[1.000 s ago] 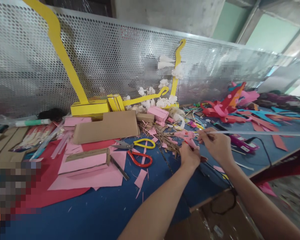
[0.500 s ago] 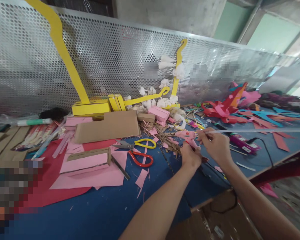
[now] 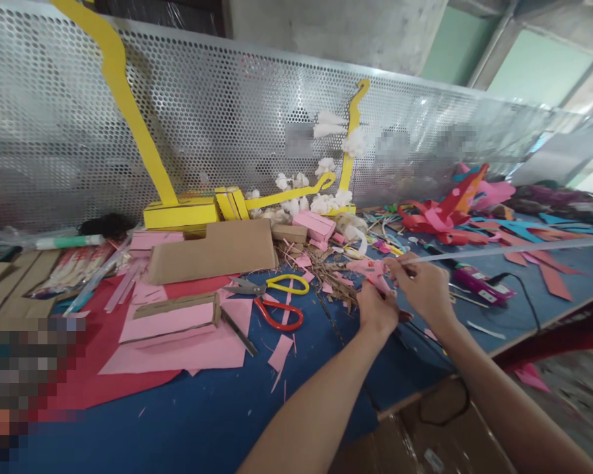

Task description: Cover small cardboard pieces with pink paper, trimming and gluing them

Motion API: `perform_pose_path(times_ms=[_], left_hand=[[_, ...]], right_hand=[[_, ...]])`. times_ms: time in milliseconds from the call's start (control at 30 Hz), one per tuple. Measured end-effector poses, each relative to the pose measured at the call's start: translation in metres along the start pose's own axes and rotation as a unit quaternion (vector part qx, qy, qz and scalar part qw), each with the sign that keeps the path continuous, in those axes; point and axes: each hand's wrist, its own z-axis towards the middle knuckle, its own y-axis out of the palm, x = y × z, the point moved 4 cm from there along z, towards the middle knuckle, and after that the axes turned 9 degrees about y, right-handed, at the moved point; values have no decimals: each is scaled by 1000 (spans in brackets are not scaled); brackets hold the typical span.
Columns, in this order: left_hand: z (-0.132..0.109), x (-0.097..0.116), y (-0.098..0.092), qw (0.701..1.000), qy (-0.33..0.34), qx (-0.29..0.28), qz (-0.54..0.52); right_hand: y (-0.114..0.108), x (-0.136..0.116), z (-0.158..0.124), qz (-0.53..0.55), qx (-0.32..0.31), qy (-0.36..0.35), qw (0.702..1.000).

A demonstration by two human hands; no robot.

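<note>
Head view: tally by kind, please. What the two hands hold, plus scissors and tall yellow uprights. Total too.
Pink glue gun, in the left hand: 1
Clear glue stick, in the right hand: 1
Scissors, on the table: 1
Tall yellow uprights: 2
Total: 5
</note>
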Motion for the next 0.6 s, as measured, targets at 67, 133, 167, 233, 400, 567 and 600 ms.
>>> perform_pose_path(times_ms=[67, 133, 167, 233, 400, 567, 600], left_hand=[[0, 0, 0, 1000, 0, 0, 2], [0, 1, 0, 1000, -1, 0, 3], [0, 1, 0, 1000, -1, 0, 4], [0, 0, 1, 1000, -1, 0, 6], [0, 1, 1, 1000, -5, 5, 19], [-4, 6, -2, 999, -6, 11, 39], [-5, 8, -2, 999, -5, 11, 41]], right_hand=[[1, 0, 0, -2, 1, 1, 1000], [1, 0, 0, -5, 2, 0, 1000], [1, 0, 0, -7, 4, 0, 1000], [1, 1, 0, -11, 4, -2, 1000], [-4, 5, 0, -13, -8, -14, 1000], [-13, 13, -6, 10, -7, -17, 1000], [-14, 15, -8, 27, -5, -14, 1000]])
